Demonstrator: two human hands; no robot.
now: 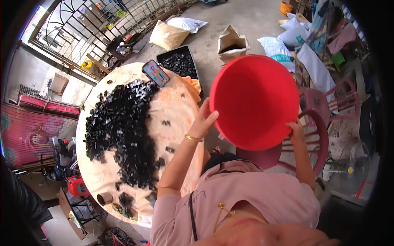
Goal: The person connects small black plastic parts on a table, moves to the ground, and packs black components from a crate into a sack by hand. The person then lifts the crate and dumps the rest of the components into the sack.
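Note:
A large round red plastic basin [255, 102] is held up in front of my body, tilted so that its bare inside faces me. My left hand [202, 119] grips its left rim, the thumb on the near side. At the lower right rim, my right hand [295, 130] has its fingers closed on the edge. To the left, a heap of small black pieces [127, 127] is spread over a round table with a pale orange cloth [174, 127]. The kind of pieces is too small to tell. A phone [156, 74] lies at the heap's far edge.
A dark crate [196, 65] of black pieces stands beyond the table, near an open sack [232, 43]. Filled sacks [170, 35] lie farther back. Pink plastic chairs [316, 102] and a fan [349, 170] stand at right. A brown tape roll [104, 199] sits on the table's near edge.

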